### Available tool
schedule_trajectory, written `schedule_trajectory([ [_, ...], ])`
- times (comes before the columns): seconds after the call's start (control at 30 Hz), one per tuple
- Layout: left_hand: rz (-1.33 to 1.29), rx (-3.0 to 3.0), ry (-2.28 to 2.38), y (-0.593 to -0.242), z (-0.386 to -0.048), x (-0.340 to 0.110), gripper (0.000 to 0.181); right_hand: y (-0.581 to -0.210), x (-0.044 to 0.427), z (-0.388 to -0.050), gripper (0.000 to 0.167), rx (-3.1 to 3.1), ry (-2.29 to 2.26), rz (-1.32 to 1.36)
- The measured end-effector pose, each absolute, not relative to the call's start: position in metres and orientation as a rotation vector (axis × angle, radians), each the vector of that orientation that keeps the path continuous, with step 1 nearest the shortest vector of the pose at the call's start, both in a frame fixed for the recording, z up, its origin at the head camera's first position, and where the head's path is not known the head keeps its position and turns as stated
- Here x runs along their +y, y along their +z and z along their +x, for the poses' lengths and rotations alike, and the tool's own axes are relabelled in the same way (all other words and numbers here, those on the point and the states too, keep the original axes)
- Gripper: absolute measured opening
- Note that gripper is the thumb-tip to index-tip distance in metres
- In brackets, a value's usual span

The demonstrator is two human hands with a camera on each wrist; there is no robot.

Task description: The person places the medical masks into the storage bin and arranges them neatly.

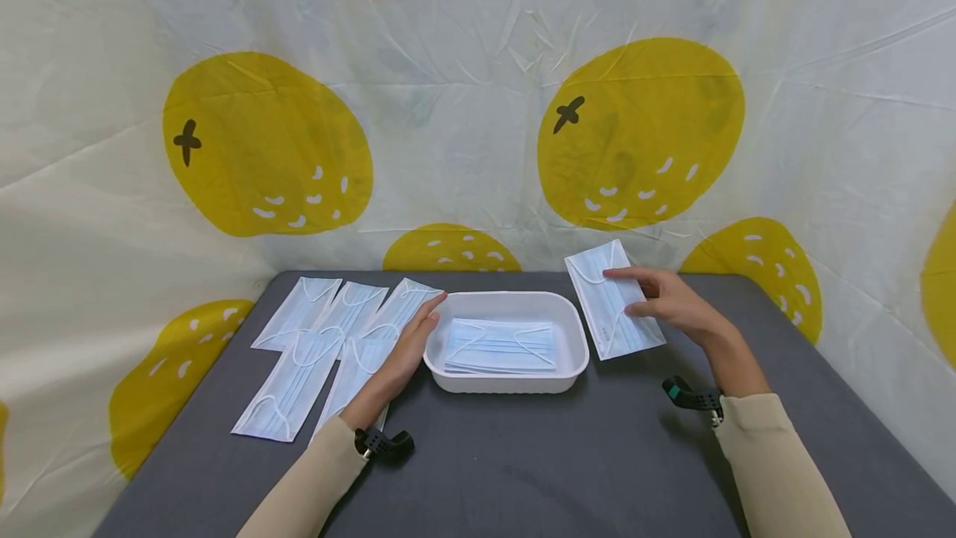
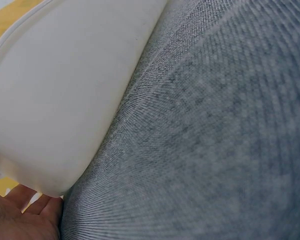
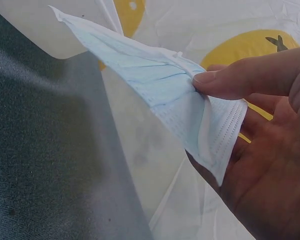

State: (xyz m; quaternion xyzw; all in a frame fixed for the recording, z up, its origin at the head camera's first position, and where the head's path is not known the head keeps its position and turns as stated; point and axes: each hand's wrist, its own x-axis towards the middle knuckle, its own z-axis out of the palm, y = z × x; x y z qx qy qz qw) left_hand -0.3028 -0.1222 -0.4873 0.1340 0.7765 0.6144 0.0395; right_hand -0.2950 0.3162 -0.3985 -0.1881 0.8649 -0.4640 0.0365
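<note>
A light blue face mask [image 1: 608, 305] with white ear loops hangs in the air to the right of the white plastic tub [image 1: 508, 384]. My right hand [image 1: 668, 305] pinches it, with the thumb [image 3: 225, 82] on the near face and the other fingers behind. Inside the tub lie several stacked masks [image 1: 500, 345], their long sides running left to right. My left hand [image 1: 403, 355] rests against the tub's left end with its fingers extended. In the left wrist view, the left hand [image 2: 27, 215] is partly cut off beside the tub wall [image 2: 65, 100].
Several more masks [image 1: 291, 388] lie partly overlapping on the dark grey table [image 1: 515, 471], left of the tub; the left forearm partly covers one. Behind the table hangs a white curtain [image 1: 456, 131] with yellow fruit prints. Both wrists wear black straps.
</note>
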Motion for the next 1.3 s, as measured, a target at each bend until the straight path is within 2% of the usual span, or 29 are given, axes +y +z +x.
schedule_trajectory([
  [1.3,0.424,2.385,1.884,-0.489,-0.303,-0.123,0.051,-0.379,0.296,-0.289,0.056,2.699,-1.4,-0.692],
])
